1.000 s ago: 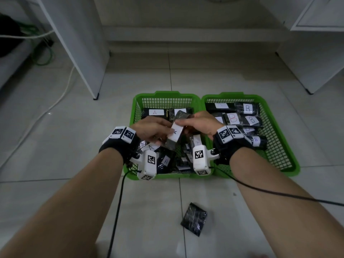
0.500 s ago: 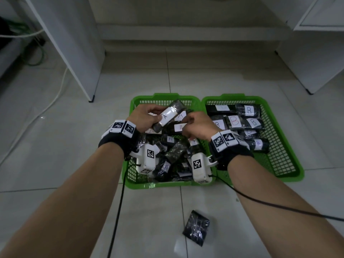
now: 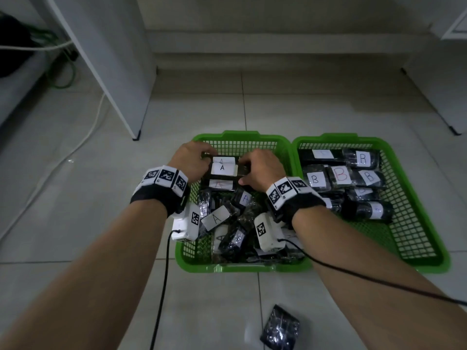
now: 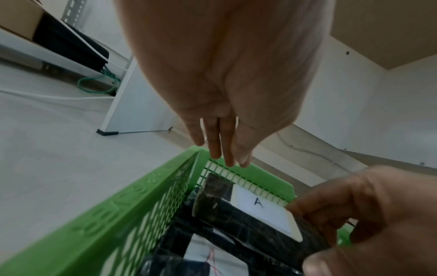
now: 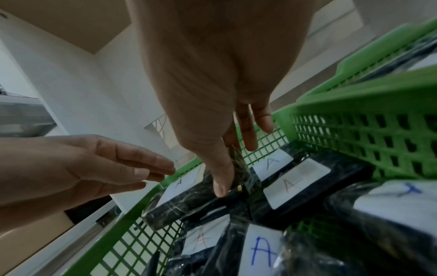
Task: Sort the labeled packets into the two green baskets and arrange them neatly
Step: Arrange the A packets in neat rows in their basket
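Two green baskets stand side by side on the floor. The left basket (image 3: 240, 136) holds black packets labelled A, the right basket (image 3: 328, 138) packets labelled B (image 3: 341, 174). One A packet (image 3: 222, 168) lies flat across the far end of the left basket, on top of other A packets. My right hand (image 3: 249, 170) pinches its right end between thumb and fingers (image 5: 221, 186). My left hand (image 3: 203, 157) hovers at its left end with straight fingers (image 4: 215, 149) and holds nothing. Near me in the left basket, several A packets (image 3: 216, 218) lie in a loose heap.
One black packet (image 3: 280, 329) lies on the tiled floor in front of the baskets, no label visible. A white cabinet panel (image 3: 113, 72) stands at the back left beside cables (image 3: 88, 132). More white furniture (image 3: 442, 84) stands at the back right.
Both hands carried the A packet forward and lowered it from a tilted hold above the left basket to lie flat at its far end. My left hand's fingers have straightened off it.
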Demonstrator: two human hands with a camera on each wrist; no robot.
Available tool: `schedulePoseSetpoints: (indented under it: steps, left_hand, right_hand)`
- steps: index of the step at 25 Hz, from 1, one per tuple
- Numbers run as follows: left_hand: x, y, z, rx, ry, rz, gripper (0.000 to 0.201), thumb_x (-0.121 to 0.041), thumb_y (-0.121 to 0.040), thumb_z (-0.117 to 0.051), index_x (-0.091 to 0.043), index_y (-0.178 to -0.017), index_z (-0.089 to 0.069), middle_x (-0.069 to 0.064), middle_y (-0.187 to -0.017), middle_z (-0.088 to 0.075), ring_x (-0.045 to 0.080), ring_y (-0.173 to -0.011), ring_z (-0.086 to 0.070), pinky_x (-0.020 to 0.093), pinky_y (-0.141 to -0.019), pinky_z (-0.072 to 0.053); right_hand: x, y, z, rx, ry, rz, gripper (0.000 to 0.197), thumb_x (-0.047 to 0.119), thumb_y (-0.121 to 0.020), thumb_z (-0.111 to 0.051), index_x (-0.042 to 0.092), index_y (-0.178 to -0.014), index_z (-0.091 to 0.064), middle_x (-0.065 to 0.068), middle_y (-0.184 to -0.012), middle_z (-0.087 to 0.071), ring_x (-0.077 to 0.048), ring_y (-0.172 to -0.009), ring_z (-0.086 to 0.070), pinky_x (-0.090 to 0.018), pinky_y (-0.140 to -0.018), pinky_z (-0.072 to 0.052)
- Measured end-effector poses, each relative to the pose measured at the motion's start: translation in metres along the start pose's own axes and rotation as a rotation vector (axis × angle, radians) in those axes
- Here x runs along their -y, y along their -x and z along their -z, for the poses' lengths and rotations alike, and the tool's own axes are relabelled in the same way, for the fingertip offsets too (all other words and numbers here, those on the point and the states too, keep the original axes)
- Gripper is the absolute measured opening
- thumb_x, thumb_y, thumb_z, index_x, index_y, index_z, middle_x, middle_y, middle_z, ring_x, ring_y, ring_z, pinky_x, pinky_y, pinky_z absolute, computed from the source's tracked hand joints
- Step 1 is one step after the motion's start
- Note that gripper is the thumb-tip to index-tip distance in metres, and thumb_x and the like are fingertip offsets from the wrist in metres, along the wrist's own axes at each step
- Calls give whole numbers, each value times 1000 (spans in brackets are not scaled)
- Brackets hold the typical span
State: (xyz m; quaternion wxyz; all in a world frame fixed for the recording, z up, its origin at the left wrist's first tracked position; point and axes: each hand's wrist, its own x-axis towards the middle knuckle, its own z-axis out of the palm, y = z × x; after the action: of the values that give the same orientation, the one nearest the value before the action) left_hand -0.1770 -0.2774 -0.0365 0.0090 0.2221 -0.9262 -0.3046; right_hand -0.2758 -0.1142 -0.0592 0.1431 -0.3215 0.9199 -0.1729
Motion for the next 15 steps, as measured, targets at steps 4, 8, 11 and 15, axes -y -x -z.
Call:
schedulePoseSetpoints:
  steps: [4,8,11,15]
  left_hand:
    - [-6,-2,-18,189,-248,4,31,-15,-94,-53,-23,-115,-74,1,-130,-64,21,-117,-59,33,-107,-43]
    - [-17,2,-29,231,-344,47,36,-20,-93,-52,-16,-126,-66,7,-135,-60,25,-123,-55,35,-114,-35]
    - [-20,14,-29,250,-338,35,37,-22,-94,-52,-17,-129,-63,9,-137,-57,27,-124,-55,36,-110,-40]
    - [-42,43,-36,285,-230,-161,34,-23,-89,-58,-21,-122,-66,7,-132,-61,26,-119,-58,34,-99,-48]
  right_hand:
    - [1,-14,-23,79,26,-21,50,16,-64,-94,10,-110,-76,-8,-110,-73,-25,-103,-67,-30,-84,-53]
    - [-2,-13,-24,58,31,-1,48,14,-64,-93,8,-107,-72,-9,-109,-71,-27,-103,-65,-30,-81,-50]
    - [7,1,-11,-1,-17,-42,38,7,-68,-89,10,-101,-72,-7,-106,-70,-24,-95,-66,-29,-77,-52]
    - [12,38,13,-123,-105,-141,29,6,-76,-83,13,-102,-71,0,-99,-65,-17,-90,-62,-19,-67,-43]
